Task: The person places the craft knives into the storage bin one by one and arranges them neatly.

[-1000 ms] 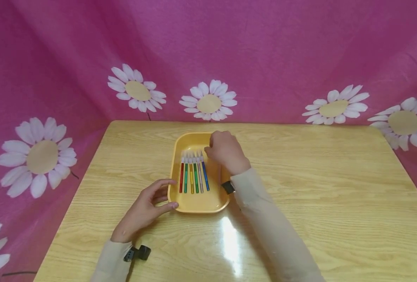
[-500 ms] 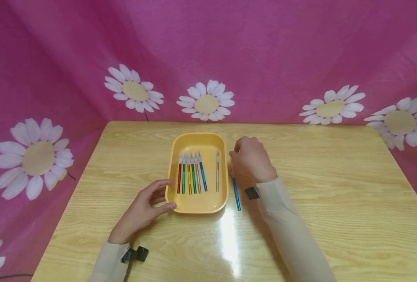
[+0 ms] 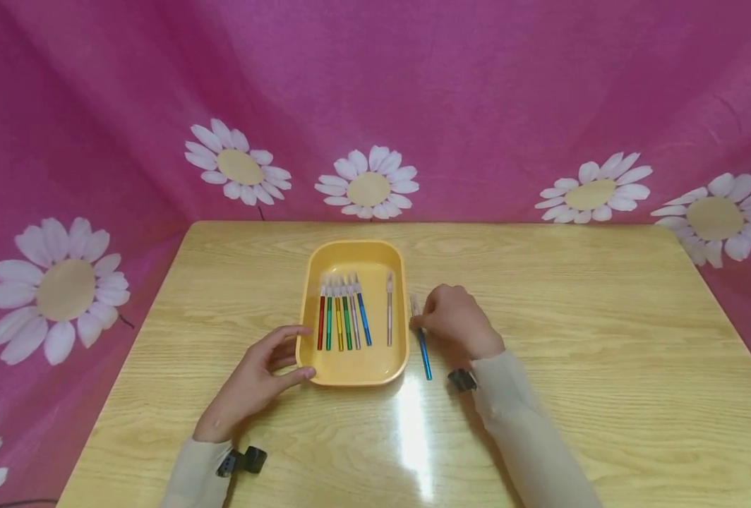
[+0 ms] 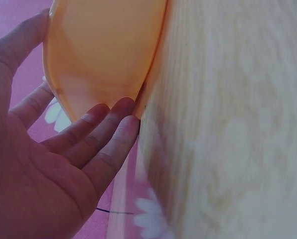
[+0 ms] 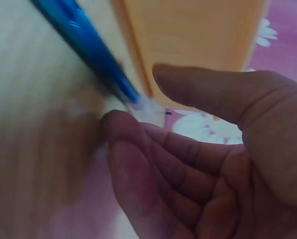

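Observation:
A shallow yellow plastic tray (image 3: 350, 363) stands on the table, holding several slim pen-like tools (image 3: 346, 321) with metallic coloured handles and whitish, translucent pointed ends. Most lie in a row on the left; one pale pink tool (image 3: 389, 317) lies apart at the right. My left hand (image 3: 255, 374) holds the tray's near left corner, thumb and index finger at the rim and the other fingers against the outer wall. Outside the tray, a blue pen-like tool (image 3: 425, 356) lies on the table. My right hand (image 3: 458, 317) reaches over its whitish end, thumb and fingers apart around it.
The wooden table (image 3: 604, 317) extends to both sides, with a bright light reflection in front of the tray. A magenta cloth (image 3: 477, 106) with large white daisies hangs behind and at the sides. A small black camera (image 3: 461, 380) sits on the right wrist.
My right hand has left the tray's right side, where the pink tool now shows, and moved right, then down toward me onto the blue tool. My left hand keeps its place at the tray.

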Motion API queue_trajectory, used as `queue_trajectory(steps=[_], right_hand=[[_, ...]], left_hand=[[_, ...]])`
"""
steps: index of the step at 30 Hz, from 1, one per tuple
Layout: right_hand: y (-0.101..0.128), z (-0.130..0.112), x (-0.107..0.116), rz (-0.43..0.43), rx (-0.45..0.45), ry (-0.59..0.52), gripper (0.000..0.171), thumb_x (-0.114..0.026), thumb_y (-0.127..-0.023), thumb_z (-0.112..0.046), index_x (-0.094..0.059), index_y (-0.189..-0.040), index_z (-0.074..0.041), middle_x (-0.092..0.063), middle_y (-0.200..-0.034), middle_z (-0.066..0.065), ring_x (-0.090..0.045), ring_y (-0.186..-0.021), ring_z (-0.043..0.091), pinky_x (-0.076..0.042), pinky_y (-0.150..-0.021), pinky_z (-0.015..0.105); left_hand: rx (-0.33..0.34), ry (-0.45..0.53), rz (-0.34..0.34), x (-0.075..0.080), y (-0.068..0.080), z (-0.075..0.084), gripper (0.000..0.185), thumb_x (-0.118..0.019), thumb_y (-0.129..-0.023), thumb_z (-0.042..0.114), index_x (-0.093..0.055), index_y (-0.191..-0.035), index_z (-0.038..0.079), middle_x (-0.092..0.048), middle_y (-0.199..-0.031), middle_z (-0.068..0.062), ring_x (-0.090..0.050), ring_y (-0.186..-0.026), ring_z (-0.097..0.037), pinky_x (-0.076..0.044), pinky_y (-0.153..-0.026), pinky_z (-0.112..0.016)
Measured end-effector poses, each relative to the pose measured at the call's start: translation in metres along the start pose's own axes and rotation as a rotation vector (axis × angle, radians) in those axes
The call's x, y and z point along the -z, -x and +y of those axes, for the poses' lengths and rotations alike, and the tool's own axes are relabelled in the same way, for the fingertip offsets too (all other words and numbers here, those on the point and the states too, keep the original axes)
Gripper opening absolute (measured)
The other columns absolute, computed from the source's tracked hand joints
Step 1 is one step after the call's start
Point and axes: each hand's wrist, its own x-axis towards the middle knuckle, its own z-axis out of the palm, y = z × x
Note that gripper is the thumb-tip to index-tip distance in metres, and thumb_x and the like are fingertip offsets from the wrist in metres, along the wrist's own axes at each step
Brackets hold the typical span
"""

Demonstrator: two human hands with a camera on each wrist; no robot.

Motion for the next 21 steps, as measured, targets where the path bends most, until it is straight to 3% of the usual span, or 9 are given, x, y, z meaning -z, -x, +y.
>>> queue_trajectory(steps=[6,15,21], right_hand=[[-0.001,0.006,-0.010,0.029,0.035,0.020,0.027,-0.078,-0.083,-0.015,-0.063,-0.060,-0.011,-0.051,-0.058,-0.003,-0.051,-0.060,0.016,-0.040,-0.054,0.022],[0.000,0.007,-0.014,0.052,0.001,0.015,0.027,-0.071,-0.078,-0.010,-0.057,-0.055,-0.013,-0.048,-0.054,-0.003,-0.047,-0.054,0.015,-0.036,-0.048,0.022],[0.001,0.008,-0.013,0.058,0.004,0.020,0.026,-0.070,-0.078,-0.012,-0.056,-0.056,-0.014,-0.048,-0.054,-0.003,-0.047,-0.055,0.015,-0.037,-0.049,0.022]], left_hand=[[0.015,-0.022,0.004,0.000,0.000,0.000,0.062,-0.083,-0.090,0.016,-0.055,-0.146,0.019,-0.054,-0.154,-0.012,-0.062,-0.136,-0.036,-0.058,-0.109,-0.040],[-0.016,-0.009,-0.006,0.000,0.002,0.001,0.060,-0.080,-0.092,0.013,-0.054,-0.146,0.014,-0.055,-0.153,-0.020,-0.064,-0.132,-0.041,-0.060,-0.107,-0.042],[0.004,0.006,-0.013,0.000,0.003,0.003,0.059,-0.079,-0.093,0.015,-0.054,-0.146,0.015,-0.056,-0.152,-0.020,-0.064,-0.131,-0.039,-0.061,-0.105,-0.039]])
